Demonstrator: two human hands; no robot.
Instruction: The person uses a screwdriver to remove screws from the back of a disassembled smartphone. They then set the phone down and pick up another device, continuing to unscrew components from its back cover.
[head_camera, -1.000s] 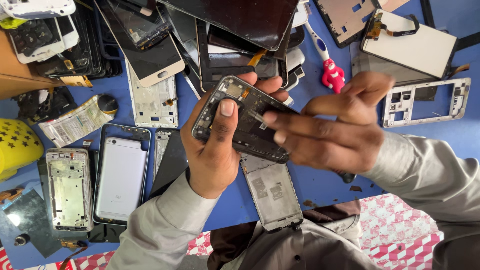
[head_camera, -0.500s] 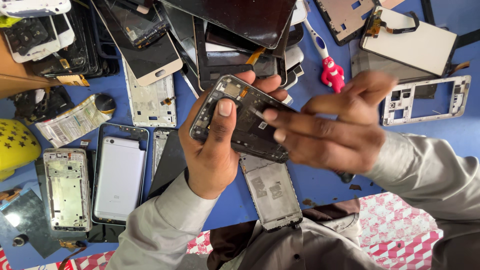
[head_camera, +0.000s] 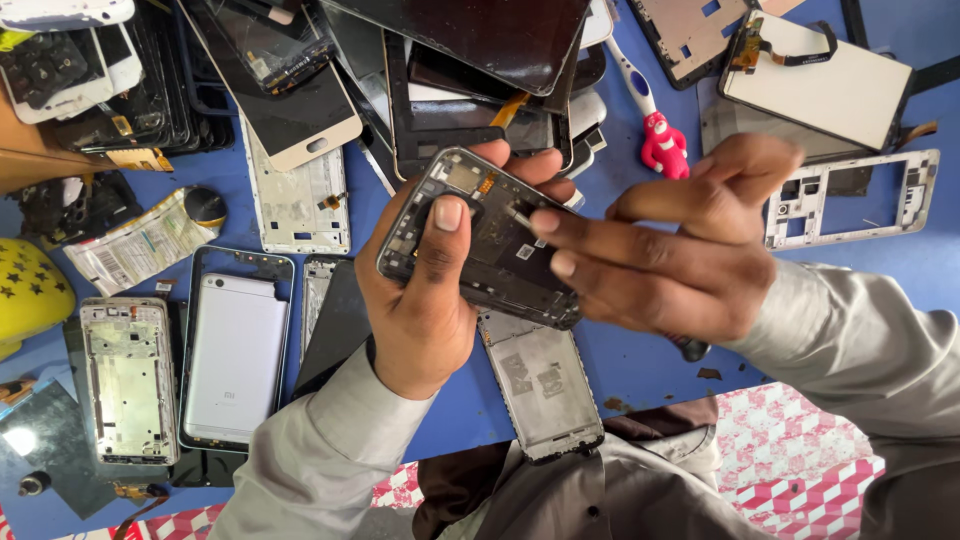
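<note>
I had the dark phone frame (head_camera: 480, 240) raised off the table, clasped in my left hand (head_camera: 425, 300), thumb pressed across its open back and the other fingers curling round the far edge. Its long axis ran slantwise, from the upper end by my left thumb down toward my right hand (head_camera: 670, 250). That hand came in from the right side, index and middle fingers stretched out and resting on the frame's near corner, and they seemed to pinch a small pale sliver, too tiny for me to name; I judged the grip narrow. So the frame lay between both hands, the left carrying it, the right only touching its right-hand end.

Beneath my hands lay the blue table (head_camera: 640, 360), crowded. Directly under the held frame sat a grey phone back panel (head_camera: 540, 385). Left of my left wrist lay a white phone back (head_camera: 235, 345), and beyond it a silver mid-frame (head_camera: 128, 380). Past my fingertips a heap of dark screens (head_camera: 470, 50) piled up; just above my right hand stood a small red figure (head_camera: 663, 145), and right of it an empty white frame (head_camera: 855, 195).
</note>
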